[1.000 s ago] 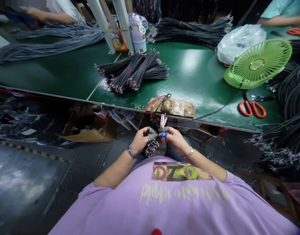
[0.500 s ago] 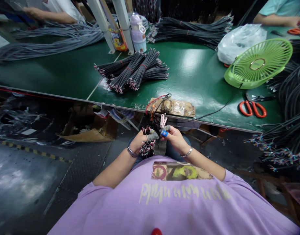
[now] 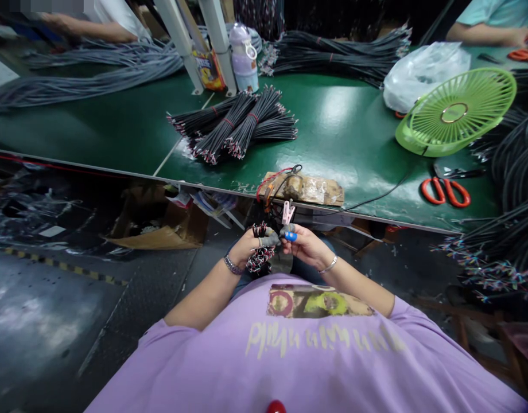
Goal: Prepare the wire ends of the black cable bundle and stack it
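My left hand (image 3: 251, 244), with grey coverings on its fingertips, is closed around a bundle of cables (image 3: 259, 259) whose stripped ends show red, white and black wires. Close beside it, my right hand (image 3: 302, 244) is pinched, with grey and blue wraps on its fingers. The fingertips of both hands meet at the bundle's edge; whatever lies between the right fingertips is too small to make out. Just above the right fingers a pink clothespin (image 3: 288, 212) stands at the table edge, below a wooden board (image 3: 315, 189) with red and black wires attached.
Tied black cable bundles (image 3: 242, 123) lie on the green table (image 3: 345, 155). A green fan (image 3: 455, 112), orange-handled scissors (image 3: 445, 191), a plastic bag (image 3: 423, 74) and a bottle (image 3: 244, 60) stand or lie around. More cables (image 3: 517, 166) hang at right. Two other people's arms show across the table.
My right fingers have shifted slightly, the thumb turning and closing in toward the left fingertips. My left hand still grips the bundle in nearly the same place.
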`<state>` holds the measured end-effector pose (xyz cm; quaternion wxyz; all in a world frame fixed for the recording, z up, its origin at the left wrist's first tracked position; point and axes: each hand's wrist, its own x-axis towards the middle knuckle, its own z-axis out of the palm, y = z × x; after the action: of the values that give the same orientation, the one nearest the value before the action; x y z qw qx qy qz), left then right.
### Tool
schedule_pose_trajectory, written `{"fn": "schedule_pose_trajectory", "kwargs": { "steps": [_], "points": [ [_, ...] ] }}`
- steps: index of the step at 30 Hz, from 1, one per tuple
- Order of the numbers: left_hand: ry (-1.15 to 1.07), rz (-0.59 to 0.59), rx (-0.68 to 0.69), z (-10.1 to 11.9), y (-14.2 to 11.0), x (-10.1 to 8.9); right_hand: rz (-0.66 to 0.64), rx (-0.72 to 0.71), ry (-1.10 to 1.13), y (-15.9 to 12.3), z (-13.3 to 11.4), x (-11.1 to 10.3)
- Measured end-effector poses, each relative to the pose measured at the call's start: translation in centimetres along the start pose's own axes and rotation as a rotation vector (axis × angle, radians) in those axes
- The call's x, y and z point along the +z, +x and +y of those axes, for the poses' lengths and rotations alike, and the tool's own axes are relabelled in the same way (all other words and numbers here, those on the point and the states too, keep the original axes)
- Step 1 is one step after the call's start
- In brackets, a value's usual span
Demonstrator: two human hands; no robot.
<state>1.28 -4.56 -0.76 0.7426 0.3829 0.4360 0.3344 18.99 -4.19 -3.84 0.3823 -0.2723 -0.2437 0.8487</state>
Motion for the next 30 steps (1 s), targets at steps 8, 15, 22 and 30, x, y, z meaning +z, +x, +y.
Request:
{"fn": "schedule_pose_trajectory", "kwargs": {
  "steps": [8,15,22,30],
  "points": [
    [0.326,0.037,0.156,-0.1,-0.1,0.4,0.086,0.133,-0.159,-0.2,-1.4,-0.1],
    [0.669,0.170,0.465,0.1,-0.5,0.1,0.214,0.199,-0.104,-0.4,-1.3,0.4],
    [0.593,0.217,0.435,0.2,-0.7,0.2,0.097,0.096,-0.163,-1.1,-0.6,1.1],
    [0.343,0.187,0.369,0.6,-0.9,-0.5,0.154,0.047,-0.044,-0.2,-2.0,0.8]
  ]
}}
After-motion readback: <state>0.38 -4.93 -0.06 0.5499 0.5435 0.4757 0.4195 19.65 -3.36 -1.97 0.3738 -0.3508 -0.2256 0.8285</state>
